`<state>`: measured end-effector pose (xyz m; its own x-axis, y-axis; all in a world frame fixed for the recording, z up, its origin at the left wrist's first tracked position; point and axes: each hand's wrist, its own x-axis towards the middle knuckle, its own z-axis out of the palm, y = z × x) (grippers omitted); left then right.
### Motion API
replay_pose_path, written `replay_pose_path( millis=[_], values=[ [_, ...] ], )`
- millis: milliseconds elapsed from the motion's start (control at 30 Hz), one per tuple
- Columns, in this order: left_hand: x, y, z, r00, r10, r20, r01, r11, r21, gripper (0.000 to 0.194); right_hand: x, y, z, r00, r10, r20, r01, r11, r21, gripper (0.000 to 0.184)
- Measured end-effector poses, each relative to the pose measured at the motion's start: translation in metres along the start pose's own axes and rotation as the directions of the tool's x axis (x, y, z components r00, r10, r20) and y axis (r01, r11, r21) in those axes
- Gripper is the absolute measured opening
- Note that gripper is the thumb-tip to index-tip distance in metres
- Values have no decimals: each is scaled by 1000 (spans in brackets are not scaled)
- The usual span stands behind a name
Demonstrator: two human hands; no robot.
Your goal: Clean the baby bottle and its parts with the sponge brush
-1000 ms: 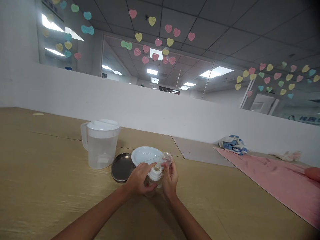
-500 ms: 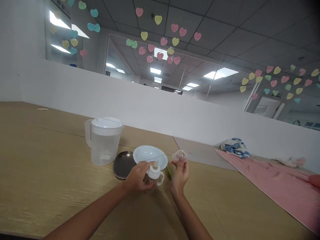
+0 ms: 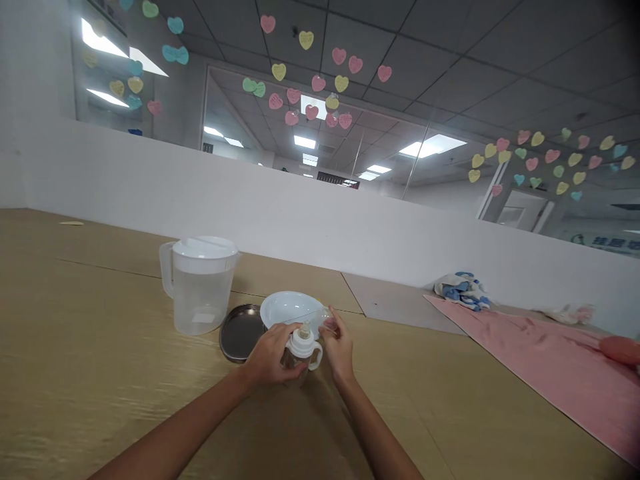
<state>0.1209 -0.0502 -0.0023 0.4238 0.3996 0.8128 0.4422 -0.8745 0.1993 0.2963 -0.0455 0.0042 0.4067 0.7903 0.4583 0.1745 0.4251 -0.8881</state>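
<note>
My left hand (image 3: 273, 357) is wrapped round a baby bottle (image 3: 303, 350) with a white collar, side handles and a clear nipple on top. The bottle is upright over the table. Just right of it, my right hand (image 3: 339, 348) pinches a clear dome-shaped bottle cap (image 3: 327, 319), partly hidden by the fingers. The cap is apart from the nipple. Behind both hands lies a white bowl (image 3: 280, 303) with a thin rod across it. A round dark metal tray (image 3: 240, 333) sits left of the bowl, close to my left hand.
A lidded plastic pitcher (image 3: 203, 287) stands at the left, behind the tray. On the right a pink cloth (image 3: 540, 360) covers the table, with a blue and white crumpled cloth (image 3: 463, 291) at its far corner and a reddish rounded object (image 3: 620, 350) on it. A white wall rises behind.
My right hand has moved left and slightly down with the clear cap, closer to the bottle. My left hand keeps its hold on the bottle. The whole view has shifted a little.
</note>
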Motion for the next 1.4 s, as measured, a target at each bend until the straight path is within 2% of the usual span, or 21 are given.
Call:
replay_pose_path(
  millis=[200, 333, 633, 800, 1133, 1267, 1400],
  values=[
    [0, 0, 0, 1000, 4, 30, -4, 1000, -13, 60, -2, -3, 2, 998, -26, 52, 27, 999, -19, 53],
    [0, 0, 1, 999, -6, 44, 7, 1000, -21, 60, -5, -7, 3, 986, -72, 148, 71, 997, 7, 53],
    [0, -1, 1, 999, -2, 45, 3, 999, -36, 60, -11, -14, 2, 969, -71, 236, 90, 993, -72, 39],
    [-1, -1, 1, 998, -1, 59, 4, 999, -42, 60, -10, -13, 1, 971, -75, 229, 112, 982, -151, 36],
    [-2, -2, 3, 996, -29, 81, 34, 998, -54, 63, -13, -14, 3, 971, -90, 223, 127, 979, -159, 39],
    [-1, -1, 1, 998, -24, 61, 28, 998, -55, 62, -17, -19, 2, 945, -186, 267, 249, 943, -222, 38],
    [-1, 2, 1, 998, -34, 53, 37, 998, -50, 59, -24, -24, 2, 875, -319, 364, 412, 885, -215, 38]
  ],
)
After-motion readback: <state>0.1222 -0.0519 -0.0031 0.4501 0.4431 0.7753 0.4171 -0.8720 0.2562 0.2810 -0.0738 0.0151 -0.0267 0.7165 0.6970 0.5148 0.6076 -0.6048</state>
